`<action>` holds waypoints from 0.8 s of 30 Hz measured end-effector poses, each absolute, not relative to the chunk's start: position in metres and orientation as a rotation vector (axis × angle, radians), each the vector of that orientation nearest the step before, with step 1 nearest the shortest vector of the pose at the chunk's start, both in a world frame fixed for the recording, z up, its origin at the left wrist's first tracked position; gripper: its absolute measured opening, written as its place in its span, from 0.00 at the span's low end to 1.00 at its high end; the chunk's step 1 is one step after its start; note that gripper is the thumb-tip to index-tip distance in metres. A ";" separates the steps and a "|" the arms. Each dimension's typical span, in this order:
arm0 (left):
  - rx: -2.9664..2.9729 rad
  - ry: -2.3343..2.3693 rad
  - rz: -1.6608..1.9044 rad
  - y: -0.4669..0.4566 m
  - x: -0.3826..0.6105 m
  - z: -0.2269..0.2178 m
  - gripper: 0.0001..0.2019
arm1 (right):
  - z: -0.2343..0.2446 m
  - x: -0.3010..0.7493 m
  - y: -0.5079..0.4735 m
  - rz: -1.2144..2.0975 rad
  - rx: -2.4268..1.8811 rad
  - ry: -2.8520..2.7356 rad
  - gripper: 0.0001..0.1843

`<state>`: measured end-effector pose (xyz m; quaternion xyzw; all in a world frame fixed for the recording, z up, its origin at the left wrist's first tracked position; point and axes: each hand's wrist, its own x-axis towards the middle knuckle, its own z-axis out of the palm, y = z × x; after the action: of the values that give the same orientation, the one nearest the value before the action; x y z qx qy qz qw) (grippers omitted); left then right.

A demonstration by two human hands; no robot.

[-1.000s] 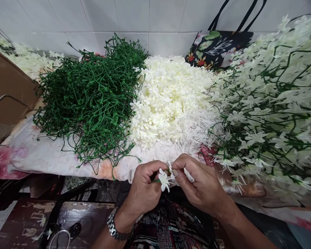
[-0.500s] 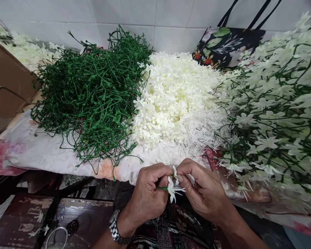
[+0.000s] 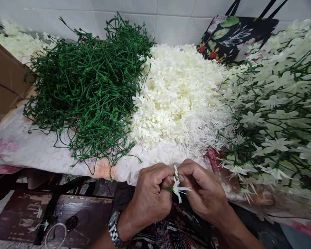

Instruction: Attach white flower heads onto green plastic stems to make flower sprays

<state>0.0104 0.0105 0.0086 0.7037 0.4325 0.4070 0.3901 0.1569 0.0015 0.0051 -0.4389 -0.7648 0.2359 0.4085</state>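
**Flower work at the tabletop's edge.** A person's left hand [image 3: 150, 199] and right hand [image 3: 208, 195] meet at the near edge of a cloth-covered tabletop [image 3: 41, 152], just above the lap. The left hand is closed around a thin green stem [image 3: 166, 188]. The right hand's thumb and forefinger are pinched on a small white flower [image 3: 177, 188] at the stem's tip, and the two hands touch.

The work appears to be seating the blossom on the stem. That is best done with a short grip near the tip, so the slender stem does not bend. A straight push along its line suits better than a twist, which could crush the petals.

Behind the hands lie a tangled heap of green stems [image 3: 88, 90] on the left, a mound of loose white blossoms [image 3: 176, 97] in the middle and flowered sprays [image 3: 274, 114] on the right. A floral bag [image 3: 235, 38] leans against the tiled wall [image 3: 134, 14].

Room is tight. The heaps crowd the tabletop almost to its front edge and trailing stems hang over it. The only open space is the gap above the lap.
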 end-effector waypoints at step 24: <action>1.429 1.010 1.020 0.011 0.002 0.022 0.07 | 0.023 0.163 0.000 0.414 -0.961 -2.008 0.08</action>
<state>0.0024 0.0111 0.0224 0.5986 0.4231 0.4272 0.5293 0.1629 -0.0005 0.0228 -0.3841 -0.8028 0.1656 0.4249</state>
